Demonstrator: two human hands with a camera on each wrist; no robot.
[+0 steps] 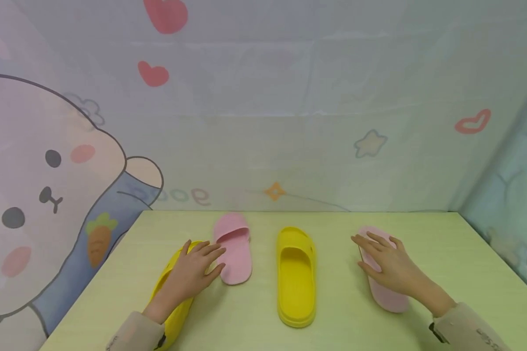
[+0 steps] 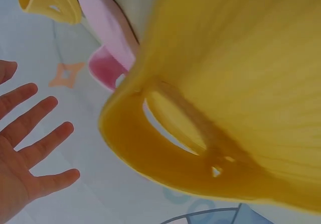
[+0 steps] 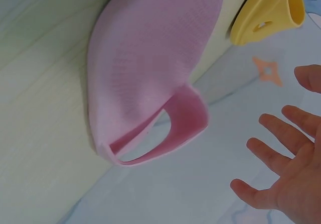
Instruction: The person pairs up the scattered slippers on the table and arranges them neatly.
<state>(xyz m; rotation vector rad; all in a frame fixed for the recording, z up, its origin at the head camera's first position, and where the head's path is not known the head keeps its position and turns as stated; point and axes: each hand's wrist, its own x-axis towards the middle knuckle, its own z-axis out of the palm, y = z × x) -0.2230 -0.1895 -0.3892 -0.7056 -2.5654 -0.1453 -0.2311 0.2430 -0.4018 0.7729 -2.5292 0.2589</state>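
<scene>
Left hand is palm-down over the left clog, well left of the middle clog, fingers spread; right hand's same deal over the right slide, right of that middle clog. Left slide's just to its left.

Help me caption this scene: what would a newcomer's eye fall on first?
Probably the yellow slipper near the middle of the table, with a pink slipper to its left. Next, the left hand spread over a second yellow slipper, and the right hand over a second pink slipper. A large cartoon animal fills the backdrop's left side.
</scene>
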